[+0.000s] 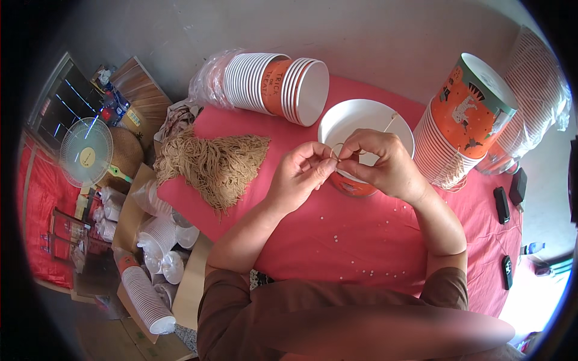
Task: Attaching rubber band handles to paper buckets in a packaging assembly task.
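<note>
A paper bucket (344, 114), white inside with an orange outside, stands on the red cloth in front of me. Over its near rim, my left hand (303, 175) and my right hand (385, 165) meet, thumbs and fingertips pinched together on a thin tan cord (339, 148). A small loop of the cord shows between the fingertips. Past my right hand, another bit of cord (392, 120) shows at the bucket's right inner wall. My hands hide part of the near rim, and how the cord runs behind my fingers is hidden.
A heap of tan cords (211, 165) lies left. Nested buckets (259, 81) rest on their side behind it; another stack (448, 141) stands right, with cords hanging from it. Small white dots (336, 237) dot the red cloth (301, 253). Black devices (501, 204) lie at the right edge.
</note>
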A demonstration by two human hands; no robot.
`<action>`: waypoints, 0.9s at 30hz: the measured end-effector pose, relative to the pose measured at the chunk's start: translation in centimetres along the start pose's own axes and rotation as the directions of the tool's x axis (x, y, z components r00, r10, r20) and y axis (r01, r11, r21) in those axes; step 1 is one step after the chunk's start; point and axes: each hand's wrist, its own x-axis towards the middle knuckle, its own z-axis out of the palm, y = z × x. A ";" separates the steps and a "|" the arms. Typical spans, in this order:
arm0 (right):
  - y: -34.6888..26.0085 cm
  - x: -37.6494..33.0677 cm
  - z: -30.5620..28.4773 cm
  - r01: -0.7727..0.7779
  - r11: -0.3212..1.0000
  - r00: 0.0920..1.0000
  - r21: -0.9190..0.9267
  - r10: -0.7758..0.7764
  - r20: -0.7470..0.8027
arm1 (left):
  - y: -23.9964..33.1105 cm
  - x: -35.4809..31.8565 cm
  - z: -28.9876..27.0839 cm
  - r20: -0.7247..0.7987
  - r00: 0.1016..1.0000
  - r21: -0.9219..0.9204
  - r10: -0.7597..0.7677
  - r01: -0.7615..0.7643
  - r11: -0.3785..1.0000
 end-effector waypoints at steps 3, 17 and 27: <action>0.3 0.0 0.3 0.064 0.998 0.996 -0.024 -0.065 -0.056 | -0.1 0.1 0.0 -0.027 0.999 0.022 0.044 -0.043 0.999; 0.2 -0.1 -0.2 0.055 0.998 0.998 -0.031 -0.054 0.032 | -0.6 0.1 -0.2 -0.041 0.986 0.039 0.159 -0.158 0.987; 0.2 -0.2 -0.2 -0.025 0.999 0.999 -0.040 0.027 0.034 | 0.0 0.2 -0.1 -0.025 0.998 0.051 0.065 -0.064 0.997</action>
